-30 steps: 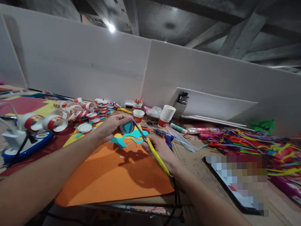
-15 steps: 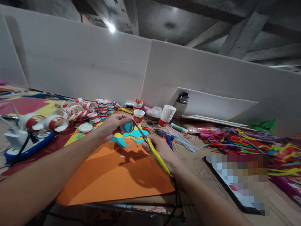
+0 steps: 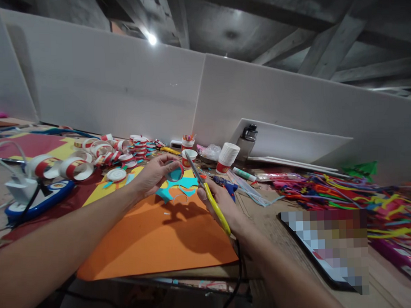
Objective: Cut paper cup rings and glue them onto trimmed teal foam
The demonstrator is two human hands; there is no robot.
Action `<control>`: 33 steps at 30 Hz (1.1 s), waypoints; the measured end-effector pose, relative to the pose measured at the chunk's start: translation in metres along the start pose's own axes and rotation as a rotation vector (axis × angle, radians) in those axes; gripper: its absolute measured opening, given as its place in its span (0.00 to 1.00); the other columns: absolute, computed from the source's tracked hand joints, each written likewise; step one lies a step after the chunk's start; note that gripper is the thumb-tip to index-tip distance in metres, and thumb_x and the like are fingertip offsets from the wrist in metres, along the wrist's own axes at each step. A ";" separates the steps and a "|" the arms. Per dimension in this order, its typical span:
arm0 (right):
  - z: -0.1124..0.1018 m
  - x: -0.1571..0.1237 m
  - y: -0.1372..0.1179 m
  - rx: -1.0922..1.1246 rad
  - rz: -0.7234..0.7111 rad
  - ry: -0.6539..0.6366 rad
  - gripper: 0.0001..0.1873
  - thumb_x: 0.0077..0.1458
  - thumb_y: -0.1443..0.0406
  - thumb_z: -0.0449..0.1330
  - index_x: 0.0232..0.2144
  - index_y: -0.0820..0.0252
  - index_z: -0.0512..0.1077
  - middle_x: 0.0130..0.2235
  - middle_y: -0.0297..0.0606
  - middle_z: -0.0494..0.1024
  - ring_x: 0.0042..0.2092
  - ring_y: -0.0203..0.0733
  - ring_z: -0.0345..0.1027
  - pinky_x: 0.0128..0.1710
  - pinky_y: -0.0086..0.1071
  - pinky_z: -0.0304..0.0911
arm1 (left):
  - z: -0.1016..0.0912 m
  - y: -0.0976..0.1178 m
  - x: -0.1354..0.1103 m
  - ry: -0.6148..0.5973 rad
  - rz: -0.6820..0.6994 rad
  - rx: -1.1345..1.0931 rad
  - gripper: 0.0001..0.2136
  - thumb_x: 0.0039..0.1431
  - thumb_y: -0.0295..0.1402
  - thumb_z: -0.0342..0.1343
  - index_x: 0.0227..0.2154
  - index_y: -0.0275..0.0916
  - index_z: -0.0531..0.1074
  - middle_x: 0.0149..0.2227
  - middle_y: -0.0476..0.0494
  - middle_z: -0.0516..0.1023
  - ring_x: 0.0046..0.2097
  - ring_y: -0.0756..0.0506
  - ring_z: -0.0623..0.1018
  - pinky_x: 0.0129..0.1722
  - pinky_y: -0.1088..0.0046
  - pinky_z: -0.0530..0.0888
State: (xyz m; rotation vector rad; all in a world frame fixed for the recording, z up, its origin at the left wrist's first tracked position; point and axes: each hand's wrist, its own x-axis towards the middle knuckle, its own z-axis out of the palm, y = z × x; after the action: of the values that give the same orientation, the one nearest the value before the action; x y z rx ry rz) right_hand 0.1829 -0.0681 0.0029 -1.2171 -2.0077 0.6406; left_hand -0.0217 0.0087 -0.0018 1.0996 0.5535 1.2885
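Note:
My left hand pinches a small round piece by its edge; it has a teal face and a red and white rim, like a cut-off paper cup base. In my right hand are scissors with yellow handles, their blades pointing up and away. A small gap separates the blades from the round piece. Under both hands lies an orange paper sheet, with teal paper scraps on its far part. Just beyond stands a red and white paper cup.
Cut cup rings and a blue and white power strip lie on the left. Stacked paper cups and a bottle stand at the back. On the right are a tablet-like device and colourful pipe cleaners.
The scissor blades have come away from the round piece and now point more upright. My left hand has turned the piece slightly, showing its teal face differently.

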 end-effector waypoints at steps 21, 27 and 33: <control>0.005 0.003 0.015 -0.119 -0.038 0.012 0.18 0.60 0.49 0.52 0.29 0.57 0.60 0.28 0.30 0.61 0.30 0.36 0.55 0.29 0.29 0.51 | 0.001 0.004 -0.004 -0.005 -0.151 0.052 0.12 0.50 0.38 0.64 0.32 0.37 0.70 0.29 0.47 0.75 0.33 0.46 0.77 0.26 0.69 0.77; 0.003 0.002 0.009 -0.107 -0.035 -0.017 0.21 0.60 0.47 0.49 0.33 0.58 0.65 0.29 0.33 0.65 0.33 0.39 0.59 0.33 0.31 0.56 | -0.003 0.003 -0.001 -0.022 -0.080 0.037 0.14 0.46 0.36 0.68 0.33 0.37 0.71 0.31 0.49 0.75 0.31 0.50 0.75 0.29 0.73 0.75; 0.003 0.002 0.007 -0.085 -0.060 -0.021 0.21 0.61 0.47 0.48 0.34 0.59 0.66 0.31 0.33 0.67 0.33 0.38 0.59 0.34 0.31 0.56 | -0.001 0.003 -0.003 -0.103 -0.083 0.012 0.14 0.50 0.39 0.65 0.34 0.36 0.73 0.30 0.47 0.75 0.31 0.50 0.75 0.28 0.77 0.72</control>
State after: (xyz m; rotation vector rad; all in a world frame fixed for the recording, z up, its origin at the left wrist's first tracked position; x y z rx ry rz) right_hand 0.1844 -0.0637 -0.0035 -1.1987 -2.0993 0.5457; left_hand -0.0246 0.0060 0.0001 1.1355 0.5247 1.1513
